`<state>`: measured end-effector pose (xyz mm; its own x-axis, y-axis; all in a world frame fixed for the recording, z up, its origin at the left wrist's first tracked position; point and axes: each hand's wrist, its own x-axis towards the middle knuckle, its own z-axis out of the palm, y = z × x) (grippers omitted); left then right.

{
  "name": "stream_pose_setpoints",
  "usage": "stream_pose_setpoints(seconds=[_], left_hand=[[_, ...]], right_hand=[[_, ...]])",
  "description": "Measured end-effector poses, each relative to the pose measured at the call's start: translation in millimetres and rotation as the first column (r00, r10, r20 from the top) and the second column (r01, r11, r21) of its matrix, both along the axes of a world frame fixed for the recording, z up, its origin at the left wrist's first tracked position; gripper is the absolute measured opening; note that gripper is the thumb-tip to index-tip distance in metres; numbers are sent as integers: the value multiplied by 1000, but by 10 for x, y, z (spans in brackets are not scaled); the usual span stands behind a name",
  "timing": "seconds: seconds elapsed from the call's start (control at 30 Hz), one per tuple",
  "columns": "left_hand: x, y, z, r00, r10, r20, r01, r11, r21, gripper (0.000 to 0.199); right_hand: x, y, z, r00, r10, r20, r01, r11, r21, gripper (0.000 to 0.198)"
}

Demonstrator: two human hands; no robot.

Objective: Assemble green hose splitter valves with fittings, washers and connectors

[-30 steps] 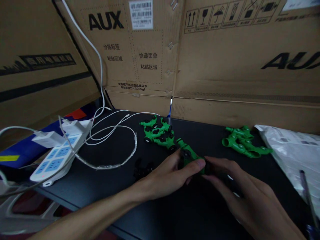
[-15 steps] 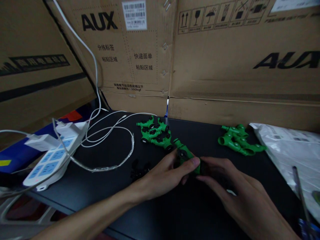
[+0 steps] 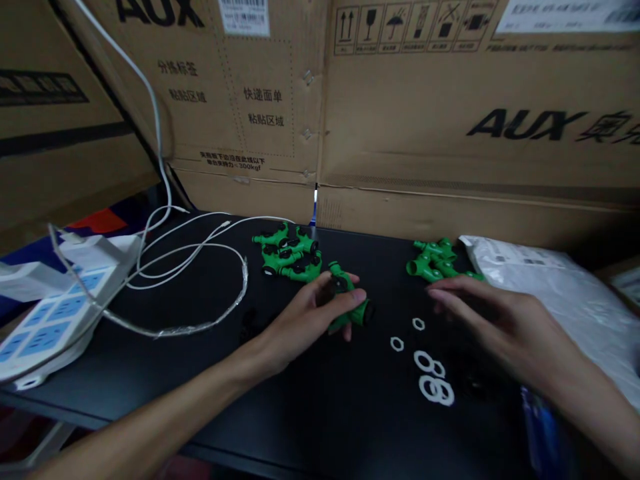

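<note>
My left hand (image 3: pixel 333 310) is closed around a green branched hose connector (image 3: pixel 357 312), which has a black ring at its lower right end. To the right, my right hand (image 3: pixel 495 320) hovers over the table, slightly smeared, its thumb and forefinger tips close together; whether something small sits between them is hidden. Several white ring washers (image 3: pixel 424 361) lie on the dark tabletop between the hands. Behind my left hand is a cluster of green connectors with black parts (image 3: pixel 290 253). More green connectors (image 3: pixel 433 259) lie just beyond my right fingertips.
On the left, a white power strip (image 3: pixel 65 307) with plugs and looped white cables (image 3: pixel 200 327) takes up the table (image 3: pixel 300 413). Cardboard boxes (image 3: pixel 400 133) wall off the back. A white plastic package (image 3: pixel 530 267) lies at right. Small black parts (image 3: pixel 253 327) lie beside my left forearm.
My right hand has moved away from the connector to the right, uncovering the white washers. The connector stays in my left hand, its black-ringed end now exposed. The view has shifted right.
</note>
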<state>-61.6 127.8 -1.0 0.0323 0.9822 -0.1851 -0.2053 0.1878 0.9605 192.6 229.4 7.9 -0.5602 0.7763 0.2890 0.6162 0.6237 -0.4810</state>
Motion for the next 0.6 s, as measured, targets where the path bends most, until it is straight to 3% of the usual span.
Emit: stream_pose_setpoints(seconds=[0.2, 0.43, 0.6], left_hand=[[-13, 13, 6, 989, 27, 145, -16, 997, -75, 40], [-16, 25, -61, 976, -3, 219, 24, 995, -97, 35], [-36, 38, -70, 974, -24, 225, 49, 993, -107, 34]], right_hand=[[118, 12, -178, 970, 190, 151, -174, 978, -110, 25], [160, 4, -479, 976, 178, 128, -172, 983, -61, 24], [89, -6, -439, 955, 238, 178, -223, 969, -103, 18]])
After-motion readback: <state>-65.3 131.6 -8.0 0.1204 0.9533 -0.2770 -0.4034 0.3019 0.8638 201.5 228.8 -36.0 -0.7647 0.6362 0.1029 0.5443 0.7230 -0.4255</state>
